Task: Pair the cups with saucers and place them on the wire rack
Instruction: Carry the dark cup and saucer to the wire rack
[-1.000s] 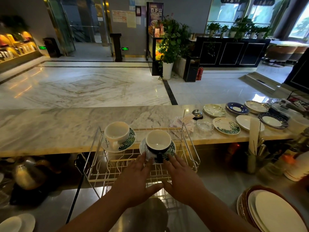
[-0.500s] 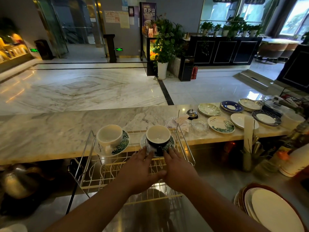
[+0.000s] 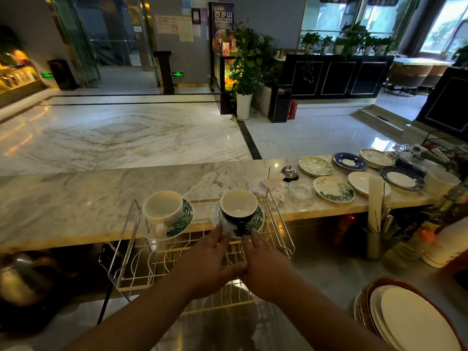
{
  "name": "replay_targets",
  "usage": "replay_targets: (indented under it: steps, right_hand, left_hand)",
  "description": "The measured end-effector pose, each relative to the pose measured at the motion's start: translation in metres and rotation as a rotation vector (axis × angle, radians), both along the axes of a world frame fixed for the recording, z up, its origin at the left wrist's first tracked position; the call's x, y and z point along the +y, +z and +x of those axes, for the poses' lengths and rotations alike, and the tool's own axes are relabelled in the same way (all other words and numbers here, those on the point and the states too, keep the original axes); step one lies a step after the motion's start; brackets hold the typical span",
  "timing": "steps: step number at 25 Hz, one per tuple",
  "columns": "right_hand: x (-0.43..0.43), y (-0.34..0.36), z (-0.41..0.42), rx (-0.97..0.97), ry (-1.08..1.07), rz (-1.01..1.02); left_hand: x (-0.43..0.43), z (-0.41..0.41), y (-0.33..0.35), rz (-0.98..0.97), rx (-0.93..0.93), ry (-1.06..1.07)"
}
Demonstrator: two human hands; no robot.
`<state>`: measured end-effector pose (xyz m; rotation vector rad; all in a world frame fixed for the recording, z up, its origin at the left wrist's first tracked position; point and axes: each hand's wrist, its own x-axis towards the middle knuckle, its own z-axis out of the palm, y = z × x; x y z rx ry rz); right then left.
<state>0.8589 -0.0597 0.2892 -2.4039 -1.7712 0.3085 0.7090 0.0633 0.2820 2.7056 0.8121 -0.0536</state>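
Nearest, at the right, lies a stack of large oval white plates (image 3: 415,323). Both forearms reach forward over a white and brass wire dish rack (image 3: 162,262). The left hand (image 3: 210,259) and right hand (image 3: 266,267) lie side by side, thumbs meeting, fingers straight and slightly spread. Their tips touch the near rim of a white saucer with green leaf print (image 3: 256,221) at the rack's far right. On it sits a dark cup with a cream inside (image 3: 238,207), handle toward the person. To its left, a white cup (image 3: 162,211) stands on a matching leaf saucer (image 3: 183,220). Beyond runs a pale marble counter (image 3: 76,198) bearing loose saucers (image 3: 333,189) at the right.
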Motion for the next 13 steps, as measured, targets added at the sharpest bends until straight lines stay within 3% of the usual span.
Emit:
replay_targets:
  steps: [13]
  right_hand:
    - [0.024,0.009,0.018,0.007,-0.067,0.023]
  left_hand:
    - [0.017,0.025,-0.001,-0.002,-0.031,-0.008]
